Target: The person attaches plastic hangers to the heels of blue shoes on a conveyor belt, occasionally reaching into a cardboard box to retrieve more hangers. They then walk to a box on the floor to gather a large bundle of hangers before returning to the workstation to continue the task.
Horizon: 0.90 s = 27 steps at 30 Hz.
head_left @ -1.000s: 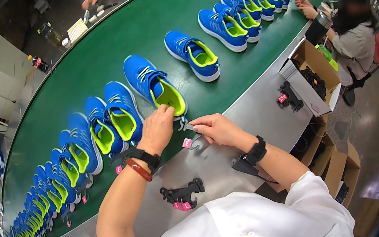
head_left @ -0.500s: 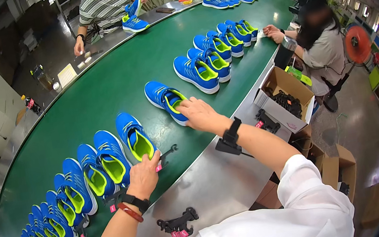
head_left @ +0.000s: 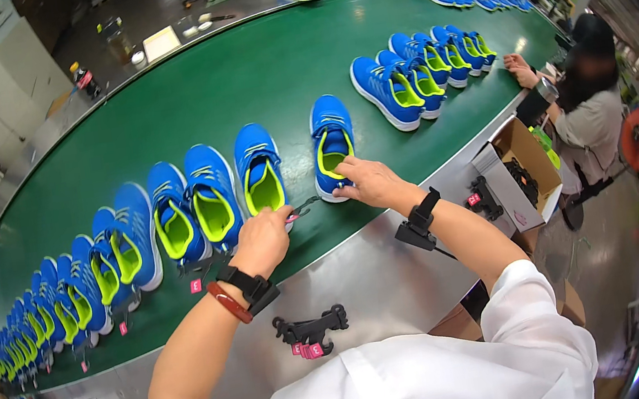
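My left hand (head_left: 263, 239) is closed at the heel of a blue shoe (head_left: 257, 155) with a lime lining. A black plastic shoe hanger (head_left: 304, 207) sticks out from its fingers on the right; the fingers partly hide their grip. To the right, my right hand (head_left: 373, 182) pinches the heel of a separate blue sports shoe (head_left: 330, 126), fingers at the collar and thumb low behind it. Both shoes stand with toes pointing away from me on the green belt. Left of them runs a long row of matching shoes (head_left: 212, 199), several with pink-tagged hangers at their heels.
Further right, more blue shoes (head_left: 386, 90) stand on the green belt (head_left: 233, 64). Black hangers (head_left: 312, 331) lie on the metal ledge (head_left: 382, 289) before me. An open carton (head_left: 503, 180) stands at right, near a seated co-worker (head_left: 589, 93). Other people work across the belt.
My view has turned, shifting the scene. The shoe at my right hand has swung from slanted to nearly straight, toe away from me. My left hand stays at its shoe's heel.
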Each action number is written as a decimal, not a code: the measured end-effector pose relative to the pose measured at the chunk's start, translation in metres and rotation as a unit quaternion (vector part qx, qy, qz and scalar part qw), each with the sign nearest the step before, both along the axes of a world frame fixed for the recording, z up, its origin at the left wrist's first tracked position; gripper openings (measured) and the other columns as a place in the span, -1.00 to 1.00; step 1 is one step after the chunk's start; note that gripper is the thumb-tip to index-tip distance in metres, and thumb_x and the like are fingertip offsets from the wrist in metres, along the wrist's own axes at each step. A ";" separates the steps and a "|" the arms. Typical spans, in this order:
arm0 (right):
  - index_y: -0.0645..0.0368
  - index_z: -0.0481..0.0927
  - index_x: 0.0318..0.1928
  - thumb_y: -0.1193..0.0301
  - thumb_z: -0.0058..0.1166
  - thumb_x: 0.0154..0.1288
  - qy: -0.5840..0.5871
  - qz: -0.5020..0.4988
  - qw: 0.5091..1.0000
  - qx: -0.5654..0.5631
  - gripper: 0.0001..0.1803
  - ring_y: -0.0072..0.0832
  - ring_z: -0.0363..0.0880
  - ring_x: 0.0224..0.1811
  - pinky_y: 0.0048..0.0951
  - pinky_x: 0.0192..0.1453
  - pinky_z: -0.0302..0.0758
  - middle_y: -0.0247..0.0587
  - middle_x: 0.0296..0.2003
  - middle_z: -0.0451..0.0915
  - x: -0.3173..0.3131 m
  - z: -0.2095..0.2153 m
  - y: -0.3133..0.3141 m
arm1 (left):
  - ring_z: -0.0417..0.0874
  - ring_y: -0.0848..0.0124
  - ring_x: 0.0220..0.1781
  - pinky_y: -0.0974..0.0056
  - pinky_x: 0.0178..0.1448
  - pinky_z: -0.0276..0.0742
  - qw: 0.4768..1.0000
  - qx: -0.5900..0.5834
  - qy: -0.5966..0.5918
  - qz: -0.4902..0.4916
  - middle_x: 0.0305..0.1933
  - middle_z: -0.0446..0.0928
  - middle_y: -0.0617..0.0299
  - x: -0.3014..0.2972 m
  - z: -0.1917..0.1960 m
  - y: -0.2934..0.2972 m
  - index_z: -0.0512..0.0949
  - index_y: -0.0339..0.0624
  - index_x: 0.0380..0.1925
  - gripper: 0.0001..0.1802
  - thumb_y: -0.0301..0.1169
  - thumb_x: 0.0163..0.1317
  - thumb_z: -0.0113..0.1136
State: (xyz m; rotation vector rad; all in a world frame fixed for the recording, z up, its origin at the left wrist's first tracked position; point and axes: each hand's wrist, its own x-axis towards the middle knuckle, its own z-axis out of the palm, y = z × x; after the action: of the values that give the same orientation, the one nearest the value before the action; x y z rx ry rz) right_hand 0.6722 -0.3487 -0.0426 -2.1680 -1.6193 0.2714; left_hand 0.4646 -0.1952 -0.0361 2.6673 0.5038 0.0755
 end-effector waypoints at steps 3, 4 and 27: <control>0.15 0.48 -0.25 0.14 0.21 0.14 -0.066 0.032 0.997 0.002 -0.64 -0.12 0.52 -0.26 -0.17 -0.21 0.45 -0.12 -0.29 0.49 -0.013 -0.001 0.009 | 0.63 -0.02 -0.29 0.00 -0.21 0.54 0.999 0.019 -0.026 -0.010 -0.35 0.57 -0.10 -0.005 -0.005 0.001 0.57 -0.12 -0.13 -0.71 -0.50 0.16 -0.03; 0.15 0.48 -0.25 0.14 0.21 0.14 -0.065 0.038 0.997 0.001 -0.64 -0.12 0.52 -0.26 -0.17 -0.21 0.45 -0.12 -0.29 0.49 -0.015 0.002 0.011 | 0.63 -0.02 -0.29 0.00 -0.21 0.54 1.000 0.017 -0.026 -0.003 -0.35 0.57 -0.10 -0.005 -0.005 0.002 0.57 -0.12 -0.13 -0.71 -0.50 0.16 -0.03; 0.18 0.51 -0.10 0.61 0.14 -0.10 -0.008 0.087 0.990 0.110 -0.57 -0.08 0.48 -0.01 -0.23 0.03 0.48 -0.07 -0.06 0.48 -0.029 -0.021 0.043 | 0.53 -0.10 -0.03 0.04 -0.01 0.50 0.994 -0.056 -0.094 0.019 0.09 0.38 -0.14 -0.018 -0.012 0.002 0.56 -0.08 -0.08 -0.72 -0.50 0.18 0.11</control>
State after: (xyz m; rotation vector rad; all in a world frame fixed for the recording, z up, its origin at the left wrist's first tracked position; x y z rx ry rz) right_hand 0.6433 -0.3059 -0.0636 -1.8741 -1.7614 0.1203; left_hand 0.4467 -0.1932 -0.0482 2.5107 0.4827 0.2970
